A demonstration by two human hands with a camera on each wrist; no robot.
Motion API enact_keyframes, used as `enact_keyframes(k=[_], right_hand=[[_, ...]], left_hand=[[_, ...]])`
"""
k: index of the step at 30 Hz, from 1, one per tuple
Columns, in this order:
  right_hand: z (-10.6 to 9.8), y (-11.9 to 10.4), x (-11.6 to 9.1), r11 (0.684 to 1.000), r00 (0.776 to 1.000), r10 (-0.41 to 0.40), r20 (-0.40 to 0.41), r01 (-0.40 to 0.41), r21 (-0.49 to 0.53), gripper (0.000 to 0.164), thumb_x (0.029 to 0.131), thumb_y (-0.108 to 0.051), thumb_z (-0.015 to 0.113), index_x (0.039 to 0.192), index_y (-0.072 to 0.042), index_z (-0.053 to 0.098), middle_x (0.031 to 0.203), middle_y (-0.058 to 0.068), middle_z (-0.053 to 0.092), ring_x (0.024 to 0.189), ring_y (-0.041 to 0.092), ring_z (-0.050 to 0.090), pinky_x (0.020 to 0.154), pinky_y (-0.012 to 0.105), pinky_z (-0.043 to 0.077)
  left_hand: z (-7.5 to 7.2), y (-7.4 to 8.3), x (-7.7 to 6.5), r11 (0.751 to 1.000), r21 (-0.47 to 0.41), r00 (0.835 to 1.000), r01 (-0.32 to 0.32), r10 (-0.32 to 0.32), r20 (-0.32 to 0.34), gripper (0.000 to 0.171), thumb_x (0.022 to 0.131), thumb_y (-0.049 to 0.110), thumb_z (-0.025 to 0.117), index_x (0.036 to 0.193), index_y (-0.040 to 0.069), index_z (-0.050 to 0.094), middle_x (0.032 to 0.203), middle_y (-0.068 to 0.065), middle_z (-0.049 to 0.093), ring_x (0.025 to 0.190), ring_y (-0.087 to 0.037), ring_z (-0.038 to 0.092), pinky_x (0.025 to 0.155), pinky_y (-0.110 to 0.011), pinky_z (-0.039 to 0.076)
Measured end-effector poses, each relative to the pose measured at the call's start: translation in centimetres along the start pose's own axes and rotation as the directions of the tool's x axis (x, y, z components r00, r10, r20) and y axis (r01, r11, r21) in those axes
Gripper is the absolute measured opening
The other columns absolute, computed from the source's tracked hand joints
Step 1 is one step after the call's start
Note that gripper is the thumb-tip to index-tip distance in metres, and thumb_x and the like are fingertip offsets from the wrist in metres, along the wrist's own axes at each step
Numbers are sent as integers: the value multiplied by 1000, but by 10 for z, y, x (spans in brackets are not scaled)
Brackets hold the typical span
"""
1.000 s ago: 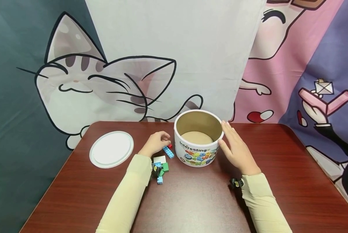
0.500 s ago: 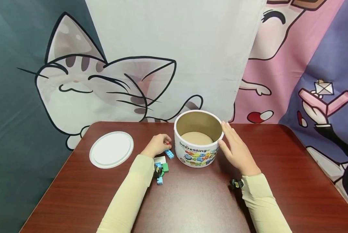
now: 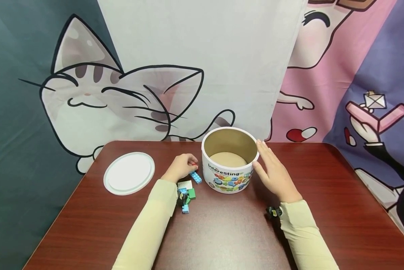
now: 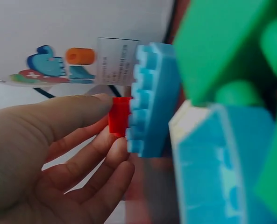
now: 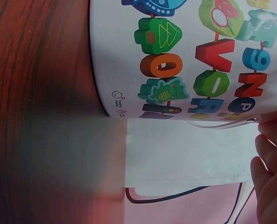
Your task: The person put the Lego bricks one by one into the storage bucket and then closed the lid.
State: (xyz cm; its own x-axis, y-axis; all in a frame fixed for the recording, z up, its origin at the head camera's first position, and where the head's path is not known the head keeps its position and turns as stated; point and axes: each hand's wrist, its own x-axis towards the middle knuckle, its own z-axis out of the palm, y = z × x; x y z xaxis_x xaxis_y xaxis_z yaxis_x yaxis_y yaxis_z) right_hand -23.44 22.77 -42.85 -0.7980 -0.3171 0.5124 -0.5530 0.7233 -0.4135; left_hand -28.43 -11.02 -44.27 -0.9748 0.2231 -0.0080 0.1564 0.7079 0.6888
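A small red toy brick [image 4: 119,114] is pinched between the thumb and fingers of my left hand [image 3: 180,167], just left of the round white bucket [image 3: 209,176]. Right beside it lies a long light-blue brick [image 4: 153,100] with a row of studs. Green bricks [image 3: 191,193], more blue bricks [image 3: 185,209] and a white piece [image 3: 185,185] lie near the left wrist, partly hidden by it. My right hand [image 3: 277,175] rests with straight fingers against the bucket's right side and rim. The bucket's visible inside is bare, with a tan bottom.
On the left of the reddish-brown table [image 3: 87,225] lies a round white lid [image 3: 129,173]. A cloth backdrop [image 3: 202,48] with cartoon drawings hangs right behind the table's far edge. The bucket stands near that edge.
My left hand has closed its fingers on the red brick and shifted slightly. The right hand and the bucket stay where they were.
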Motion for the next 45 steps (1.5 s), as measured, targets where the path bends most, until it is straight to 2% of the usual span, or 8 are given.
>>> enact_keyframes(k=[13, 17, 21, 28, 36, 38, 42, 45], right_hand=[[0, 0, 0, 1000, 1000, -7, -4, 7, -4, 66, 102, -32, 59, 158, -7, 33, 163, 13, 32, 150, 34, 29, 124, 38, 18], [0, 0, 0, 1000, 1000, -11, -7, 11, -6, 66, 102, -32, 59, 158, -6, 34, 162, 14, 33, 150, 34, 29, 124, 37, 18], [-1, -2, 1, 1000, 1000, -25, -11, 25, -3, 65, 103, -31, 58, 157, -3, 34, 162, 15, 33, 151, 32, 28, 124, 34, 15], [-1, -3, 1, 1000, 1000, -25, -9, 25, -2, 64, 103, -29, 57, 156, -2, 34, 162, 16, 33, 151, 31, 28, 124, 34, 15], [-1, -3, 1, 1000, 1000, -13, -9, 13, -7, 64, 103, -30, 57, 157, -3, 34, 162, 15, 32, 150, 33, 28, 124, 36, 17], [0, -2, 1, 1000, 1000, -18, -11, 18, -6, 64, 103, -30, 57, 156, -2, 34, 162, 15, 33, 150, 34, 29, 124, 38, 18], [0, -2, 1, 1000, 1000, -24, -14, 23, -8, 64, 103, -30, 57, 156, -2, 35, 162, 16, 33, 149, 36, 30, 124, 36, 17], [0, -2, 2, 1000, 999, -29, -15, 29, -6, 64, 103, -30, 57, 156, -1, 35, 162, 16, 33, 149, 37, 31, 124, 32, 14]], left_hand=[[-25, 14, -11, 971, -237, 996, -29, 8, -87, 25, 98, 18, 68, 117, 4, 71, 110, -12, 73, 104, -27, 67, 95, -46, 53], [-34, 24, -14, 940, -338, 996, -40, 12, -85, 25, 99, 19, 66, 118, 4, 71, 112, -13, 71, 108, -35, 65, 96, -46, 53], [-41, 36, -17, 893, -445, 996, -70, 35, -86, 24, 100, 15, 65, 118, 1, 70, 115, -16, 70, 110, -40, 65, 98, -45, 54], [-52, 55, -24, 878, -461, 987, -125, 63, -147, 24, 100, 15, 65, 118, 0, 70, 114, -16, 70, 106, -33, 68, 96, -40, 55], [-58, 78, -24, 840, -506, 978, -197, 132, -161, 24, 100, 14, 65, 117, -2, 69, 110, -15, 71, 103, -27, 68, 97, -45, 54], [-57, 83, -22, 847, -489, 975, -210, 145, -167, 24, 100, 14, 64, 118, -2, 69, 109, -13, 72, 101, -25, 68, 95, -42, 55], [-51, 91, -18, 889, -393, 968, -235, 178, -176, 24, 101, 17, 62, 118, 2, 71, 106, -8, 74, 98, -20, 68, 88, -33, 56], [-46, 95, -14, 910, -333, 964, -249, 198, -179, 21, 101, 18, 62, 115, 6, 73, 105, -5, 74, 97, -18, 69, 88, -33, 54]])
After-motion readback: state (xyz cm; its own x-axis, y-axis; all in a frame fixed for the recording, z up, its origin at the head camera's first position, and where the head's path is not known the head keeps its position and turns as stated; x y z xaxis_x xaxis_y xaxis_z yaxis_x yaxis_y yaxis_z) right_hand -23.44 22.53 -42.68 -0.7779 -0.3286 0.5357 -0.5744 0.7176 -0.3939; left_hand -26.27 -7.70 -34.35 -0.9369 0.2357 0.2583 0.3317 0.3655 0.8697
